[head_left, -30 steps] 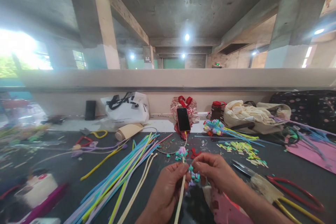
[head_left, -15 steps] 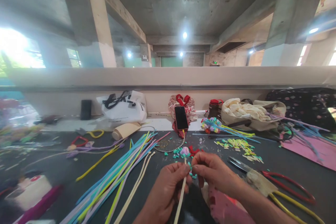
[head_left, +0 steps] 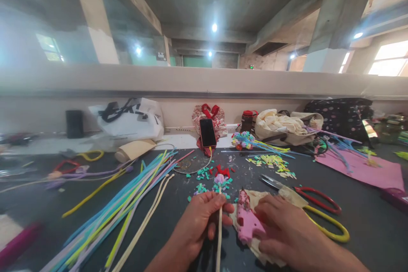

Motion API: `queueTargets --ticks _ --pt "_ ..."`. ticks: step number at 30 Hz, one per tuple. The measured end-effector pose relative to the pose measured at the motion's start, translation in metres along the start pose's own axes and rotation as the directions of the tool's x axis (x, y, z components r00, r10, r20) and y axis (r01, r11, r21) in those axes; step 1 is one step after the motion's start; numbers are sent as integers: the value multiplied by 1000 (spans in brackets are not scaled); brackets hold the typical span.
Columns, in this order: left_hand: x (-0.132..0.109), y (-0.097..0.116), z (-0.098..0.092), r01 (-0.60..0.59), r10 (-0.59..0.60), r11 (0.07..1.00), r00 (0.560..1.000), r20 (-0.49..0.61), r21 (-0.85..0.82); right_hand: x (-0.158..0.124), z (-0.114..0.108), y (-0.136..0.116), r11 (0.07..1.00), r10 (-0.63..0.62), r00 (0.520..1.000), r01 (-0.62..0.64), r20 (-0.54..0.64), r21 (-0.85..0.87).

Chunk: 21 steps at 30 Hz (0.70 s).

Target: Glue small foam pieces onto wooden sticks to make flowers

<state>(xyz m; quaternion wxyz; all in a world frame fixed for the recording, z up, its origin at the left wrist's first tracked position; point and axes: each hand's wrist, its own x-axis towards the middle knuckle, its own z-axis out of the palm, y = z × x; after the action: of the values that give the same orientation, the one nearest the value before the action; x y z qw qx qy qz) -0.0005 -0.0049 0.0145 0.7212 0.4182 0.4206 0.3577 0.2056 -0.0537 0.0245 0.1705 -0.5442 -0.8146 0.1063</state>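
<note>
In my left hand [head_left: 204, 212], closed with the thumb on top, is a cream pipe-cleaner stem [head_left: 219, 233] that runs down toward me. A pale purple fuzzy flower head [head_left: 219, 179] shows at its upper end, beyond my fingers. To the right lies a pink hot glue gun [head_left: 247, 223], nozzle pointing away, on a stained cream sheet [head_left: 258, 197]. My right hand [head_left: 283, 225] is at its handle, fingers on one side and thumb on the other; the palm hides part of the grip. Small turquoise cut pieces [head_left: 201, 188] lie scattered around the flower head.
Scissors [head_left: 301, 197] with red and yellow handles lie right of my right hand. Long coloured pipe cleaners [head_left: 127, 204] spread across the left. Yellow cut pieces [head_left: 272, 162], a propped phone [head_left: 208, 133] with a cable, and bags stand farther back.
My right hand has left the stem near my left hand and moved right to the glue gun. The left hand keeps the stem. The view has turned somewhat to the right.
</note>
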Motion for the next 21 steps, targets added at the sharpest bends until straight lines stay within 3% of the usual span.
queueTargets --ticks 3,6,10,13,15,17,19,21 --pt "8 -11 4 14 -11 997 999 -38 78 -1 12 5 997 -19 1000 20 11 -78" --pt "15 -22 5 24 -11 983 997 -71 181 3 14 10 999 -26 1000 26 10 -24" --pt "16 -27 9 21 1 953 997 -71 301 2 4 18 986 25 1000 -21 -19 162" --pt "13 -23 12 36 -5 954 994 -105 298 -3 -8 26 919 72 997 -71 13 389" --pt "11 -21 14 18 10 961 995 -101 277 -5 -14 33 792 127 991 -119 30 599" --pt "10 -21 14 -5 32 963 995 -94 269 -5 -17 42 584 200 979 -145 31 798" --pt "11 -23 14 -11 38 961 995 -90 275 -3 -17 51 387 256 966 -140 39 911" --pt "12 -23 13 -3 24 962 997 -75 272 0 -14 56 267 265 962 -134 61 954"
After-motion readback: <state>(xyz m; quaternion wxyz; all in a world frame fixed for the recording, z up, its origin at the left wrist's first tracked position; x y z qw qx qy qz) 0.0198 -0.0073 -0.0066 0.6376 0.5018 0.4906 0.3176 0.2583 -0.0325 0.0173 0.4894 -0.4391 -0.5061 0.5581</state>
